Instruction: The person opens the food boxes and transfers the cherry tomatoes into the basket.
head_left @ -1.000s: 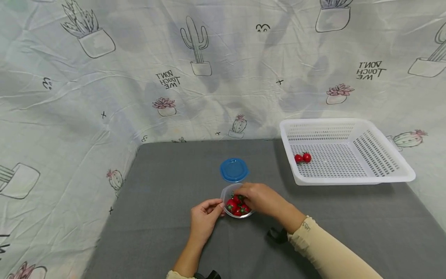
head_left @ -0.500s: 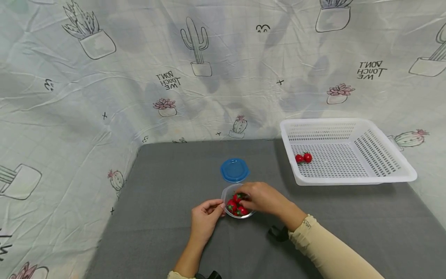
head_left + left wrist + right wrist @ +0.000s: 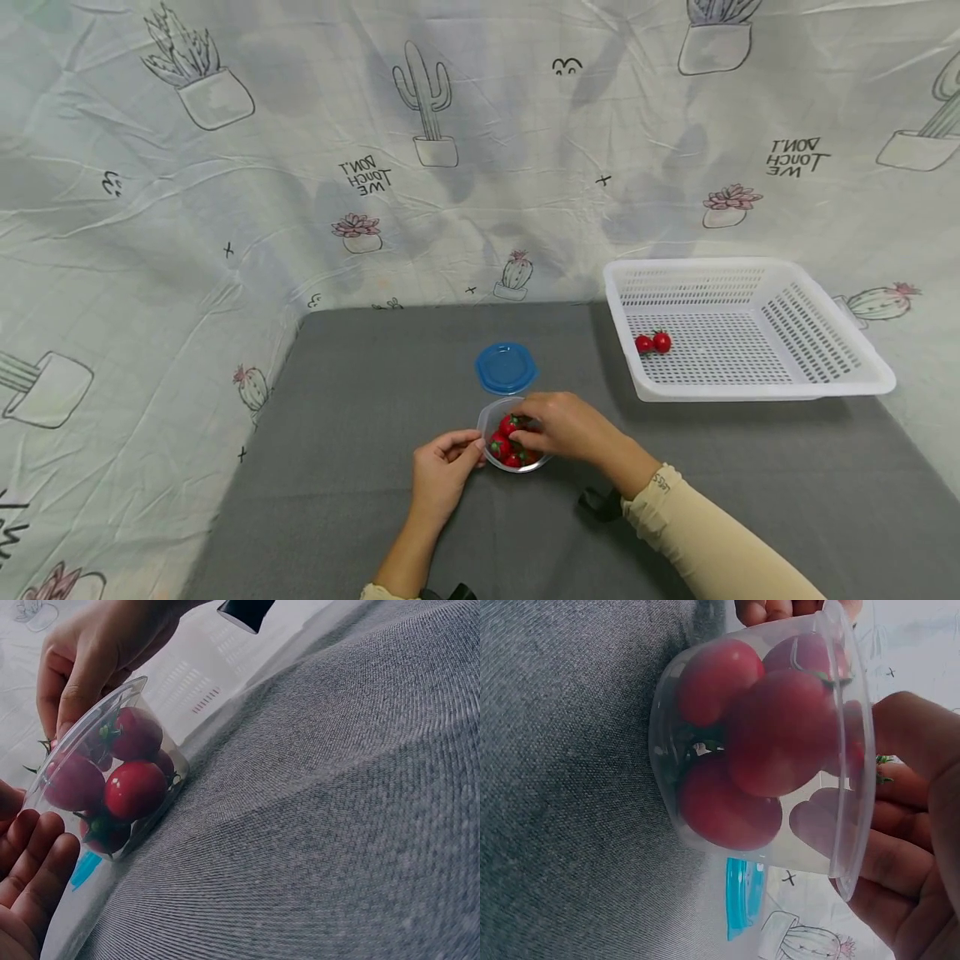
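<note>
A clear round plastic container (image 3: 489, 421) on the grey cloth holds several red cherry tomatoes (image 3: 136, 790) with green stems. My left hand (image 3: 441, 475) pinches the container's rim at its left side; in the left wrist view, its fingertips (image 3: 46, 832) lie at the rim. From the right, my right hand (image 3: 568, 427) reaches over the rim with fingers and thumb inside, around a tomato near the top. A green stem (image 3: 883, 771) shows between those fingers in the right wrist view. Part of the grip is hidden behind the container wall and other tomatoes.
A blue lid (image 3: 506, 368) lies just behind the container. At the back right stands a white perforated basket (image 3: 757, 389) with two tomatoes (image 3: 652, 342) in its left side. A cactus-print cloth (image 3: 525, 125) hangs behind the grey-covered table (image 3: 360, 375).
My right fingers have shifted slightly within the container, and the tomatoes under them have moved a little. My left hand stays at the rim. The basket's two tomatoes and the lid are unchanged.
</note>
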### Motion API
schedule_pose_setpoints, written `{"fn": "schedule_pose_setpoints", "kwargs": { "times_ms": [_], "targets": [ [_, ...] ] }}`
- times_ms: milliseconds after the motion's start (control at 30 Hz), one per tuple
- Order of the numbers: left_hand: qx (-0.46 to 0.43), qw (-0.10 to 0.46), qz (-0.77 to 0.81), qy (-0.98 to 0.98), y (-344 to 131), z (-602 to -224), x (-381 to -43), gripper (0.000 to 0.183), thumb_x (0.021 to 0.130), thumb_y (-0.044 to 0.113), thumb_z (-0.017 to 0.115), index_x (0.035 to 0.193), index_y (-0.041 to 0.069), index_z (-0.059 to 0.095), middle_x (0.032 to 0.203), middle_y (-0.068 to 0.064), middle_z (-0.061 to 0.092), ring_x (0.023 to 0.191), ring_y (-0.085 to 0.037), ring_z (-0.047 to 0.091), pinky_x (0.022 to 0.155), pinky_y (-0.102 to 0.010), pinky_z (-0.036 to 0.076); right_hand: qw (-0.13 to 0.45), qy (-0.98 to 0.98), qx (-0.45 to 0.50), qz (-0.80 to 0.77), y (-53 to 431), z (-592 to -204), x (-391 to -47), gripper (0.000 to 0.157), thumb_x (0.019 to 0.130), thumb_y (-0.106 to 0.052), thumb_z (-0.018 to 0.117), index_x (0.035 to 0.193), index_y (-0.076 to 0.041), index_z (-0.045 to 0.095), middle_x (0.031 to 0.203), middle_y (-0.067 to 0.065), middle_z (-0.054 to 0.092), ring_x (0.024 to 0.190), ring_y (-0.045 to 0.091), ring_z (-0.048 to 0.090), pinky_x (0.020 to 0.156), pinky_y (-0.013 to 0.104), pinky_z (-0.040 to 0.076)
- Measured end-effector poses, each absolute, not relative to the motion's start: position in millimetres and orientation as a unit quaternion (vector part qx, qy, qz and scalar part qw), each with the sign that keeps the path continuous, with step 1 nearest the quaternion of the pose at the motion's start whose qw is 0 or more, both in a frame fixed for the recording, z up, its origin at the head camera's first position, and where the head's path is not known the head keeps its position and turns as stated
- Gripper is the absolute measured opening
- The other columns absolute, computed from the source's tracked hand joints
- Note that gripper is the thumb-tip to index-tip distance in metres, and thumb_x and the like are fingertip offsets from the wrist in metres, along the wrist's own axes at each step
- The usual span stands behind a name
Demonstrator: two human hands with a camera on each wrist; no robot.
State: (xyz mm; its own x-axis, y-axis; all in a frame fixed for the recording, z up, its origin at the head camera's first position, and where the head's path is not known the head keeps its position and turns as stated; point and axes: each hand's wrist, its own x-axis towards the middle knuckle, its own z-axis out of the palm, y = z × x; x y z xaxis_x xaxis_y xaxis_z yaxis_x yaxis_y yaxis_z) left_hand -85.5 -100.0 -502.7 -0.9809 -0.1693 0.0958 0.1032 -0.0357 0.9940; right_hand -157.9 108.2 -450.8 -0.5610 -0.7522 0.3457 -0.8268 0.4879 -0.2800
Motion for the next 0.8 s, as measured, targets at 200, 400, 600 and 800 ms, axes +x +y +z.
{"fn": "schedule_pose_setpoints", "kwargs": {
  "times_ms": [200, 400, 600, 800],
  "targets": [
    [0.015, 0.098, -0.715, -0.692, -99.5, -497.3, -82.8, 0.009, 0.085, -0.003, 0.073, 0.092, -0.008, 0.073, 0.083, -0.022, 0.073, 0.065, -0.022, 0.071, 0.062, -0.035, 0.062, 0.107, -0.853, 0.465, 0.210, 111.1, -446.5, -157.3, 0.024, 0.086, -0.029, 0.077, 0.102, -0.011, 0.073, 0.086, -0.002, 0.070, 0.070, 0.008, 0.062, 0.061, 0.022, 0.054],
    [0.016, 0.097, -0.717, -0.690, -101.6, -508.2, -85.7, 0.008, 0.084, 0.002, 0.075, 0.091, -0.002, 0.074, 0.082, -0.019, 0.073, 0.065, -0.020, 0.070, 0.062, -0.034, 0.062, 0.122, -0.855, 0.457, 0.212, 118.8, -438.2, -159.3, 0.026, 0.085, -0.027, 0.078, 0.104, -0.010, 0.073, 0.096, 0.000, 0.074, 0.084, 0.012, 0.070, 0.073, 0.029, 0.060],
    [0.029, 0.090, -0.717, -0.691, -101.3, -507.7, -85.8, 0.008, 0.084, 0.000, 0.075, 0.092, -0.003, 0.074, 0.083, -0.020, 0.073, 0.066, -0.025, 0.071, 0.063, -0.036, 0.062, 0.138, -0.868, 0.432, 0.204, 131.2, -425.7, -165.9, 0.028, 0.082, -0.025, 0.081, 0.105, -0.010, 0.074, 0.096, 0.000, 0.074, 0.084, 0.013, 0.069, 0.074, 0.031, 0.061],
    [0.038, 0.081, -0.714, -0.694, -99.6, -495.5, -82.2, 0.009, 0.085, -0.005, 0.072, 0.094, -0.007, 0.073, 0.085, -0.022, 0.073, 0.067, -0.029, 0.071, 0.065, -0.040, 0.062, 0.179, -0.872, 0.404, 0.209, 153.4, -401.7, -179.9, 0.031, 0.080, -0.022, 0.082, 0.107, -0.007, 0.074, 0.097, 0.004, 0.075, 0.085, 0.015, 0.071, 0.071, 0.034, 0.061]
  ]
}}
